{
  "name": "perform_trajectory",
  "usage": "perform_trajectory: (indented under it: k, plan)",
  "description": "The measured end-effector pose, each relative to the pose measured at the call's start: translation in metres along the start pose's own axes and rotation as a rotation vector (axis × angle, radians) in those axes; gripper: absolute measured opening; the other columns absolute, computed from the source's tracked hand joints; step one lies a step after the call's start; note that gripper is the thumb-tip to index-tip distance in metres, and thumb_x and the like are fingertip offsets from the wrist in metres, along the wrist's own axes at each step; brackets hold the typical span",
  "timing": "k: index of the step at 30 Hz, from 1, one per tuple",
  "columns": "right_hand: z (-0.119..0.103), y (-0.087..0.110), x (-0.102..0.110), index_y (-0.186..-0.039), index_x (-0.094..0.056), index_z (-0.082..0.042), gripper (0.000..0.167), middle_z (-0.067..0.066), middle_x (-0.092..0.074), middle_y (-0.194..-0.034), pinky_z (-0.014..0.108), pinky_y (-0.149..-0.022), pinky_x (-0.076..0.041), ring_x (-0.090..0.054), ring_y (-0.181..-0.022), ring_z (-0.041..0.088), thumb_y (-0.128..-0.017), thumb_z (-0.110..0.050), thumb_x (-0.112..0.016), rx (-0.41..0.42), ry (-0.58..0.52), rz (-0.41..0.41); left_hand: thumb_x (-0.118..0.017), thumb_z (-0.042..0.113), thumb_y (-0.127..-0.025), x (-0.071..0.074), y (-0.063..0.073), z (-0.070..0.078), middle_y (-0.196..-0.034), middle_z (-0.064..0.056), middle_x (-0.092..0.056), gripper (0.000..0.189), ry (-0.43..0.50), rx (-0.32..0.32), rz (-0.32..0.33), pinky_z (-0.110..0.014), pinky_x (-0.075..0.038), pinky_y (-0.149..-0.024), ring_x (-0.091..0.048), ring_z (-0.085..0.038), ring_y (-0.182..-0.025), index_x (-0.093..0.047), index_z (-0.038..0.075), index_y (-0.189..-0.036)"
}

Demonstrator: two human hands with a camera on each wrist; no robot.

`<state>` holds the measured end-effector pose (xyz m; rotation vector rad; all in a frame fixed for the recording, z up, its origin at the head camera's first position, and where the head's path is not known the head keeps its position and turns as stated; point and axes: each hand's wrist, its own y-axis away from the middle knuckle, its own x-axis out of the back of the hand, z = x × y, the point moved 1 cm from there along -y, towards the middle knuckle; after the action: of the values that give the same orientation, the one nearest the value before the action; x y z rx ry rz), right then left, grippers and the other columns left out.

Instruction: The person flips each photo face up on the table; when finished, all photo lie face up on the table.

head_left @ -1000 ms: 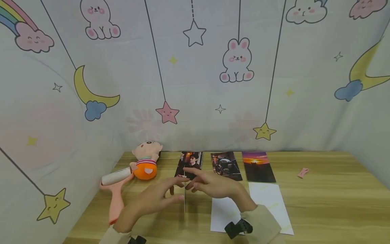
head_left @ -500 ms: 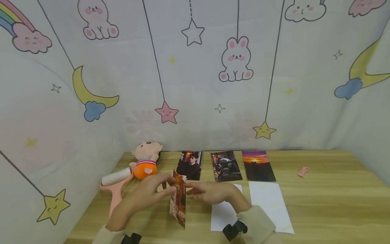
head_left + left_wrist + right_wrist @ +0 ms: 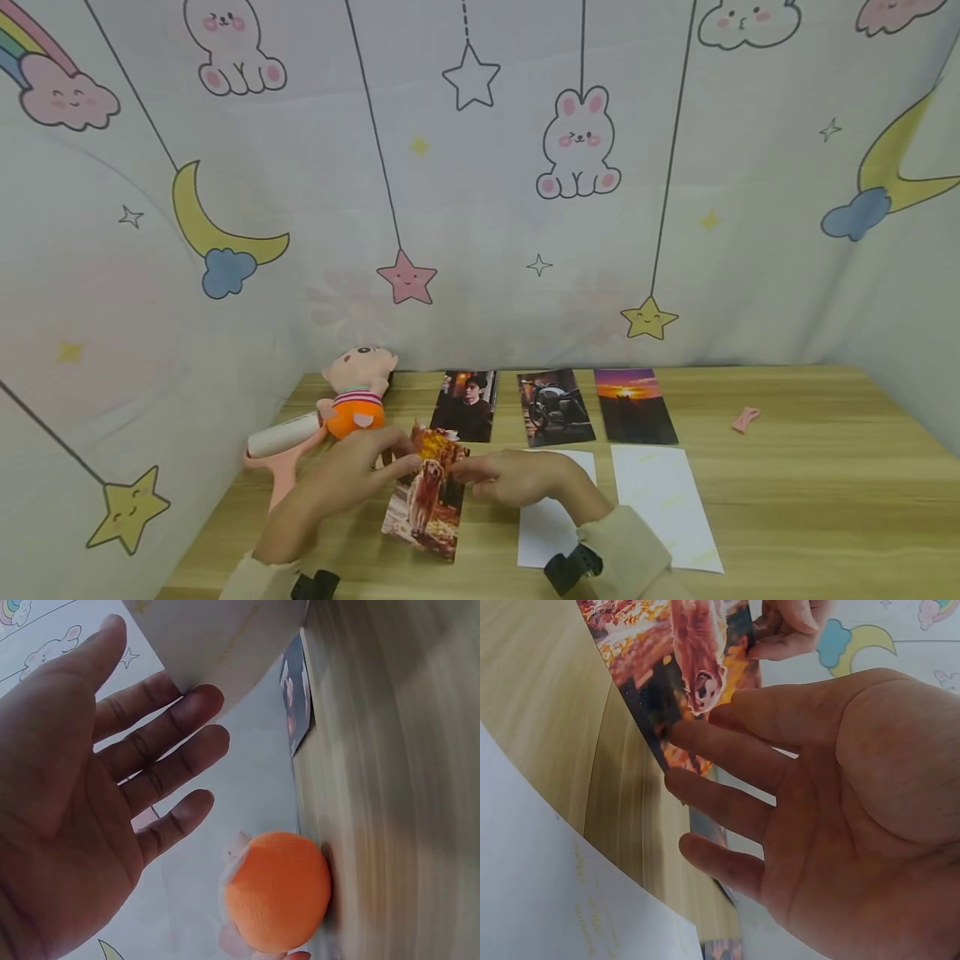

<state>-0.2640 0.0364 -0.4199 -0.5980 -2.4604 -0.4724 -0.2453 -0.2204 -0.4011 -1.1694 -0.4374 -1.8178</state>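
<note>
Wood-grain table (image 3: 795, 508) and printed cloth (image 3: 480, 208): dog photo (image 3: 425, 508) raised, lower centre of the frame

The table fills the lower part of the frame, light brown, its grain running mostly across. Its far edge meets the cloth, which rises behind and along both sides. The cloth is whitish, with soft folds at right. Print noted: rainbow (image 3: 48, 37) and yellow moon (image 3: 189, 212) at left, rabbit (image 3: 577, 158) right of upper centre, pink star (image 3: 407, 279) below centre-left.

The dog photo stands tilted between the two hands; whether its lower edge touches the table cannot be told. Left hand (image 3: 352, 471): pinching the photo near its upper left edge; which digits bear the grip is unclear. Right hand (image 3: 528, 479): fingers extended and slightly spread, fingertips at the photo's right edge.

Also on the table: doll (image 3: 358, 412) and roller (image 3: 283, 435), left of centre, just beside each other; portrait (image 3: 465, 408), motorbike photo (image 3: 557, 408) and sunset photo (image 3: 636, 408), in a row along the far edge; left sheet (image 3: 543, 533), partly under the right forearm; right sheet (image 3: 660, 504), just beside it; pink bow (image 3: 746, 419), well apart, right of the row.
</note>
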Motion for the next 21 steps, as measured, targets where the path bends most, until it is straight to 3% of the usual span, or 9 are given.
perform_trajectory:
  k: [5, 12, 21]
  plan:
    - [0.000, 0.001, 0.001, -0.151, -0.042, -0.005, 0.048, 0.008, -0.052, -0.147, 0.026, -0.110, -0.035, -0.046, -0.136, 0.015, -0.103, -0.008, -0.046, -0.021, 0.049, 0.008, -0.061, 0.039, -0.100, -0.003, 0.001, -0.004, -0.082, 0.017, -0.063, 0.018, -0.028, 0.027, -0.041, -0.025, -0.050, -0.063, -0.059, -0.002, -0.069, -0.068, 0.022, -0.100]
    - [-0.001, 0.005, 0.002, -0.150, -0.042, -0.003, 0.049, 0.010, -0.053, -0.147, 0.026, -0.110, -0.035, -0.046, -0.137, 0.018, -0.102, -0.007, -0.047, -0.031, 0.070, 0.010, -0.062, 0.040, -0.099, -0.006, 0.000, -0.009, -0.086, 0.013, -0.068, 0.025, -0.022, 0.024, -0.107, -0.026, -0.052, -0.065, -0.062, -0.002, -0.070, -0.070, 0.017, -0.101]
    - [0.002, 0.007, 0.005, -0.147, -0.047, -0.005, 0.046, 0.008, -0.056, -0.144, 0.027, -0.108, -0.038, -0.050, -0.132, 0.016, -0.101, -0.009, -0.047, -0.079, 0.075, 0.002, -0.063, 0.035, -0.099, -0.011, -0.001, -0.013, -0.088, 0.013, -0.071, 0.020, -0.038, 0.011, -0.173, -0.028, -0.053, -0.070, -0.062, -0.001, -0.076, -0.074, 0.018, -0.099]
